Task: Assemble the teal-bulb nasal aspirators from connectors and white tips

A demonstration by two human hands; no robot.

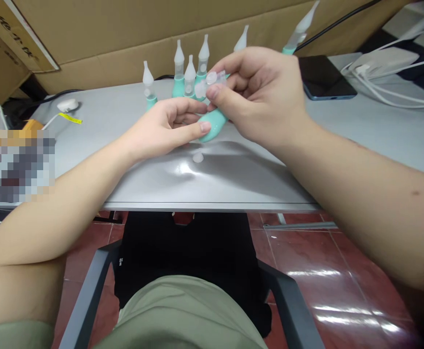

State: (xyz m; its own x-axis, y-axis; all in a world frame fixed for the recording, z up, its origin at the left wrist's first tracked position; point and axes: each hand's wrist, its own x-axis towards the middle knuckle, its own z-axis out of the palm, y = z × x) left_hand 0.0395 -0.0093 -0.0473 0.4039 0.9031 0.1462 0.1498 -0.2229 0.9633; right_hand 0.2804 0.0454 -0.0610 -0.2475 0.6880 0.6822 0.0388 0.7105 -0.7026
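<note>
A teal bulb [215, 125] is held over the grey table by my left hand [173, 121], whose thumb lies on the bulb's rounded end. My right hand [259, 94] is closed around the bulb's other end and pinches a clear plastic piece [212, 80] between thumb and index finger. How the clear piece meets the bulb is hidden by the fingers. Below the hands, a small translucent cap [198, 157] lies on the table. Several teal bulbs with clear, pointed white tips stand behind the hands, one at the left [148, 80] and another at the far right [301, 30].
The grey table [372, 131] has its front edge just before my lap. A dark phone [326, 77] and white cables [372, 82] lie at the right. At the left are a white plastic piece [67, 104] and a yellow tag [71, 118]. Cardboard [106, 34] stands behind.
</note>
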